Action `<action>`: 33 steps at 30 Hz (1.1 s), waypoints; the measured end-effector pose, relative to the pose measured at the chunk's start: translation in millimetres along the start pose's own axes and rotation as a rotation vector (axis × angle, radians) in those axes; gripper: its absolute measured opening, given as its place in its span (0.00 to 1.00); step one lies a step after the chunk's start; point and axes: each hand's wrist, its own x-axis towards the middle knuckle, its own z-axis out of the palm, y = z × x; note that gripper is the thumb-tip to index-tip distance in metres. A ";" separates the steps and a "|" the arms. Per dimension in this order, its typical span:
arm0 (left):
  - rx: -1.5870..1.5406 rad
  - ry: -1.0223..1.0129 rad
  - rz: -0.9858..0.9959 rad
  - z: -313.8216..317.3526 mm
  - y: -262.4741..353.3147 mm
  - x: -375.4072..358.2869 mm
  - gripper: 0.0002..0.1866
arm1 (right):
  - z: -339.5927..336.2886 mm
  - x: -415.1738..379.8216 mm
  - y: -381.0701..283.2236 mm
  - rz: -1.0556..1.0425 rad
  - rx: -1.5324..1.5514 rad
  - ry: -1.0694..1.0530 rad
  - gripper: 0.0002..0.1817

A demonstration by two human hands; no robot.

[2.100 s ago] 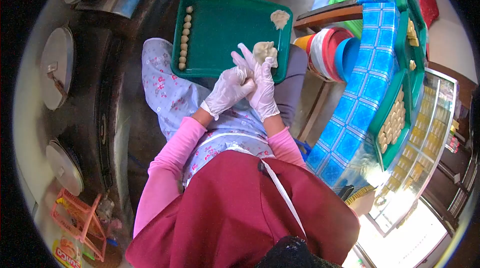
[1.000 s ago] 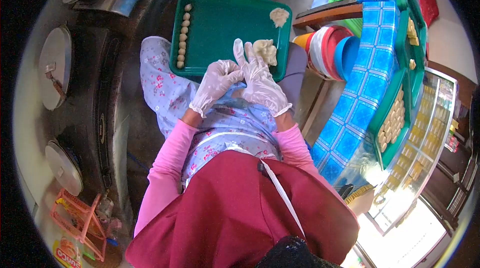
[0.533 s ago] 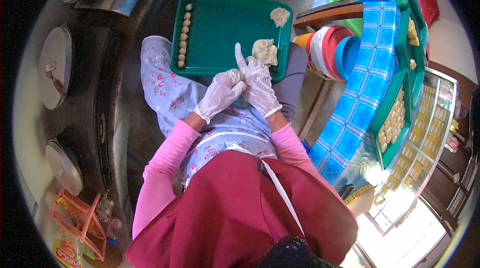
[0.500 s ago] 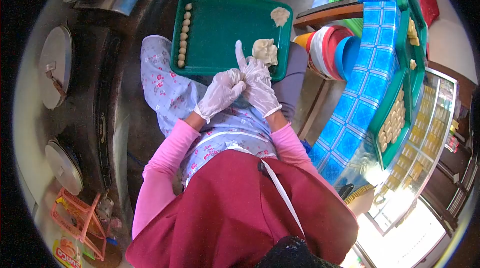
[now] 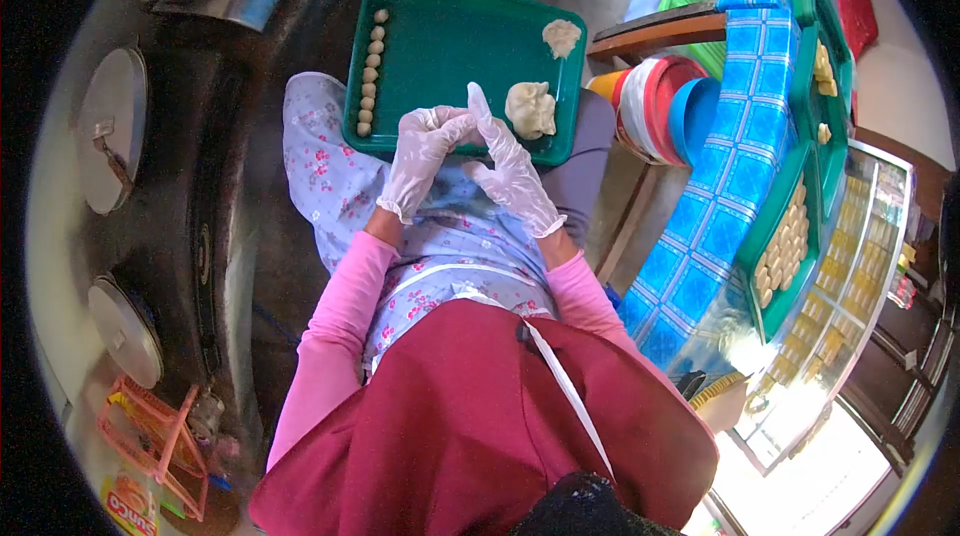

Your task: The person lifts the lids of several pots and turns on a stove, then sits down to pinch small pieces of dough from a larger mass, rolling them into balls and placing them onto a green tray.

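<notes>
Both hands wear thin white gloves and meet just over the near edge of a green tray (image 5: 450, 56). My left hand (image 5: 425, 151) has its fingers bent and closed against the fingers of my right hand; whatever lies between them is hidden. My right hand (image 5: 512, 171) is open, with one finger stretched up and the thumb apart. A lump of pale dough (image 5: 530, 110) sits in the tray beyond my right hand. Farther back lies a flat, ragged scrap of dough (image 5: 561, 37). A row of small dough balls (image 5: 370, 75) lines the tray's left side.
The tray rests over the lap on a floral apron (image 5: 335, 166). At right is a table with a blue checked cloth (image 5: 695, 246), bearing green trays with shaped dough pieces (image 5: 783, 251). Red and blue basins (image 5: 695, 116) stand beside it. Round lids (image 5: 115, 131) are at left.
My left hand has let go of my right thumb and moved up to the right hand's fingers. The right thumb now stands apart. The tray and dough stay nearly where they were.
</notes>
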 end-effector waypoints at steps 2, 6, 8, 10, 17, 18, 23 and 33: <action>-0.013 -0.005 0.015 3.3 5.6 -3.1 0.08 | -1.0 -2.8 -2.4 0.021 0.045 -0.029 0.53; -0.004 0.099 0.086 2.9 -8.4 -2.4 0.06 | -0.6 -3.6 -4.2 -0.010 -0.126 -0.054 0.52; -0.074 0.151 0.091 8.8 -10.6 -4.5 0.06 | 0.6 -3.5 -0.8 -0.108 -0.208 -0.043 0.51; -0.125 0.147 0.056 7.0 -18.2 -2.6 0.07 | 0.4 -4.0 0.4 -0.053 -0.304 -0.048 0.51; -0.345 0.239 0.014 5.8 -19.9 3.0 0.08 | 2.1 -10.3 12.1 -0.042 -0.441 -0.006 0.43; -0.274 0.191 0.012 2.7 -19.1 4.6 0.09 | 2.0 -9.7 11.9 -0.045 -0.456 -0.004 0.43; -0.450 0.314 0.091 14.1 -26.7 6.0 0.07 | 13.5 -6.2 12.4 0.014 -0.604 0.009 0.47; -0.157 0.153 0.048 33.9 -31.3 -19.2 0.10 | 9.9 -2.6 2.2 -0.121 -0.288 0.156 0.44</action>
